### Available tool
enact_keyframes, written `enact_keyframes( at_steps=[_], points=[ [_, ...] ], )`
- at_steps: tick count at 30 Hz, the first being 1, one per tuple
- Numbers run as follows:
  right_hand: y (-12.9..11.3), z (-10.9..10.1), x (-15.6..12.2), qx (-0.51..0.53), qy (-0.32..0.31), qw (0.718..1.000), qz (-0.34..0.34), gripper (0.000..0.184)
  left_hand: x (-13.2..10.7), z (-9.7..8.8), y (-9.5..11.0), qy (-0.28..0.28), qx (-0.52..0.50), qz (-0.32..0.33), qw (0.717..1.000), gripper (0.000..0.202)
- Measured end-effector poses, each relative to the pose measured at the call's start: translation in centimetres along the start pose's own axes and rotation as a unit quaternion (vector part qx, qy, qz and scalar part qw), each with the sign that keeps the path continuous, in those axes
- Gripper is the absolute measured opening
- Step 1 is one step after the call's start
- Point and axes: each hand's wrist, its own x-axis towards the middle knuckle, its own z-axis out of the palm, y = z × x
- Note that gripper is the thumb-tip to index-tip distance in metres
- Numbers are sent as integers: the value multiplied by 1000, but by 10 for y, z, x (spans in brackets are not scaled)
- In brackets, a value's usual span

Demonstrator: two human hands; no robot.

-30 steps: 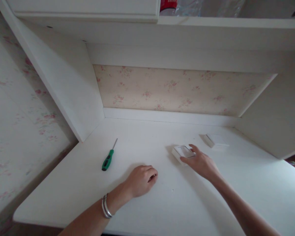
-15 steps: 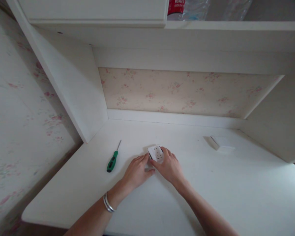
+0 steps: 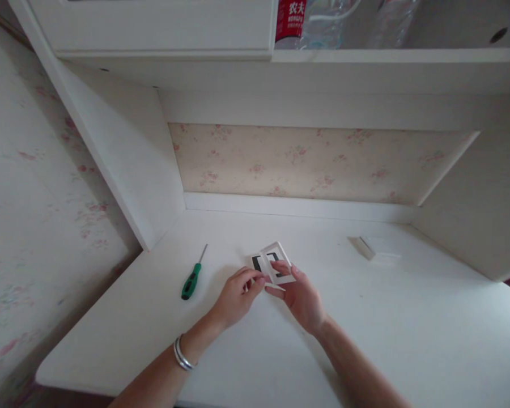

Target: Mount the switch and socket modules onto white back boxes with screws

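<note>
A white wall-socket cover frame (image 3: 284,250) with a rectangular opening is tilted up above the desk in my right hand (image 3: 302,296). My right thumb lies on its right edge, and fingers show through and below the opening. Against its left side is another white part with a dark area (image 3: 256,262), probably the socket body; its face is hidden. My left hand (image 3: 237,294), with a silver bangle on the wrist, is closed in a pinch at the lower left edge where the two parts meet. A green-handled screwdriver (image 3: 191,281) lies left of my left hand, its tip pointing away.
A white box-like piece (image 3: 380,251) lies on the right of the white desk (image 3: 153,340). A shelf (image 3: 323,73) with plastic bottles (image 3: 289,22) overhangs the back, and a side panel (image 3: 127,164) stands at the left.
The cover frame has come up and turned away from the socket, whose holes no longer show. My right hand has rolled palm upward with it, while my left fingers have closed into a pinch.
</note>
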Motion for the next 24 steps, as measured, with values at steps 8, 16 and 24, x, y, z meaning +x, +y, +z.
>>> enact_keyframes(
  at_steps=[8,16,24],
  points=[
    [6,8,-2,171,-91,974,118,39,6,-8,-13,6,-91,-135,987,41],
    [10,6,-1,144,-88,977,131,44,20,-34,-14,-46,-168,-161,972,37],
    [28,3,3,93,-91,985,118,41,79,-115,-78,124,-69,-252,957,35]
  ],
)
